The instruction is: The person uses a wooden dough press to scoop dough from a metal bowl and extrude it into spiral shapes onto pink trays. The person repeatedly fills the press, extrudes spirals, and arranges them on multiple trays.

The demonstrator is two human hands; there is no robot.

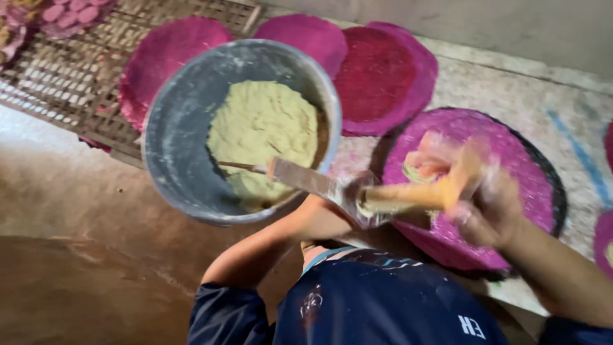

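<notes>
Head view | right hand (482, 207) fingers clenched on wooden spatula (408, 197) | left hand hidden | paste bucket (185, 128) beside

Speckled pale stone floor (511, 96), brown and bare at left. Lying directly on it: a woven bamboo lattice rack (70, 76) (upper left); overlapping round magenta and deep-red flat discs (377, 73); a dark-rimmed round tray (557, 185) bearing one magenta disc (511, 153).
</notes>
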